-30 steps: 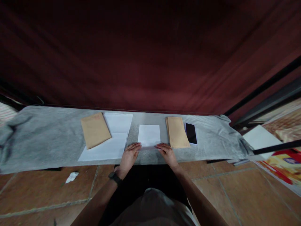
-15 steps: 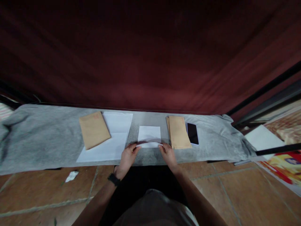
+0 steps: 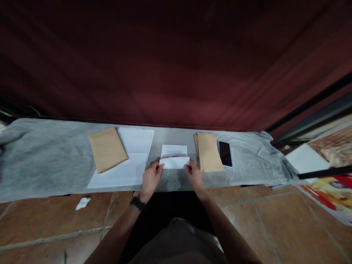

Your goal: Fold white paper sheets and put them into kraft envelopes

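Observation:
A white sheet of paper point(image 3: 174, 150) lies in front of me, its near end folded up and over towards the far part. My left hand point(image 3: 151, 178) pinches the left end of that flap between thumb and fingers. At the right end, my right hand point(image 3: 195, 176) has a matching pinch. The flap stands tilted above the lower layer and hides part of it. Close to my right hand is a small stack of brown envelopes point(image 3: 210, 153). Left of my left hand, larger white sheets point(image 3: 131, 169) lie partly beneath a brown envelope point(image 3: 107, 149).
A phone point(image 3: 225, 154) lies just right of the envelope stack. Grey cloth point(image 3: 60, 161) covers the narrow table. A dark red curtain-like surface point(image 3: 176, 91) rises behind it. On the tiled floor is a crumpled white scrap point(image 3: 83, 203).
The paper's near flap has moved away from me and tipped so that its broad face shows. Both hands have kept their pinch and shifted slightly forward. The view has moved a little.

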The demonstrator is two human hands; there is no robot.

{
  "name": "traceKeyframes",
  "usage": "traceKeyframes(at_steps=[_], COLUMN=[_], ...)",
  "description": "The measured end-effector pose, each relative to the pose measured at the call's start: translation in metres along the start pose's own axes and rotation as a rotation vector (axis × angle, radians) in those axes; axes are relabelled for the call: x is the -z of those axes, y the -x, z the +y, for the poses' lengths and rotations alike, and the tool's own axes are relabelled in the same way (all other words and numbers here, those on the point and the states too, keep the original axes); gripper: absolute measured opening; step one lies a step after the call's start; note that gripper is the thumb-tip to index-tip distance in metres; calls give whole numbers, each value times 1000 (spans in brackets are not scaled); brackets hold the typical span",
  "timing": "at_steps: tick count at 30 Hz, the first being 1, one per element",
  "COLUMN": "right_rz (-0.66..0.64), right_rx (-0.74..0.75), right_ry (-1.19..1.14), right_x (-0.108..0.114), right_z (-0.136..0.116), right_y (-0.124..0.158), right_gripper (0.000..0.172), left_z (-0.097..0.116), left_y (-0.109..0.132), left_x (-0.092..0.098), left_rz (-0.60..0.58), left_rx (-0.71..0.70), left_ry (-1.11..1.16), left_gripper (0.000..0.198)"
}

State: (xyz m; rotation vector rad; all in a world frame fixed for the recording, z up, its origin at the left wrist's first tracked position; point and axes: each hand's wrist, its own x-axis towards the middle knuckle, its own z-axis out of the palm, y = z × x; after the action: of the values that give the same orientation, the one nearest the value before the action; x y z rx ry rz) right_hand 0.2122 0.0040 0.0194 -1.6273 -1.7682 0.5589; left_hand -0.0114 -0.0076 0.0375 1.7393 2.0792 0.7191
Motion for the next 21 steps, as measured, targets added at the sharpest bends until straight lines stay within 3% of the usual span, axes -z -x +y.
traceKeyframes(at_steps=[5,12,15,21], right_rz=[32,59,48,34], right_rx=[-52,27,24,24], right_ry=[108,325,368,362], right_x=[-2,-7,-9,-11], right_z=[-4,-8,-9,-13], right_y=[-5,-12,-17,-31], right_gripper=[45,48,48,47], left_z=[4,4,5,22], left_y=[-12,-24,-30,-42], left_x=[-1,-3,-1,4], left_rz=[22,-1,-16,-94], left_rx=[-18,-6,40,119], left_ry=[120,255,197,-124], left_gripper=[27,32,29,29])
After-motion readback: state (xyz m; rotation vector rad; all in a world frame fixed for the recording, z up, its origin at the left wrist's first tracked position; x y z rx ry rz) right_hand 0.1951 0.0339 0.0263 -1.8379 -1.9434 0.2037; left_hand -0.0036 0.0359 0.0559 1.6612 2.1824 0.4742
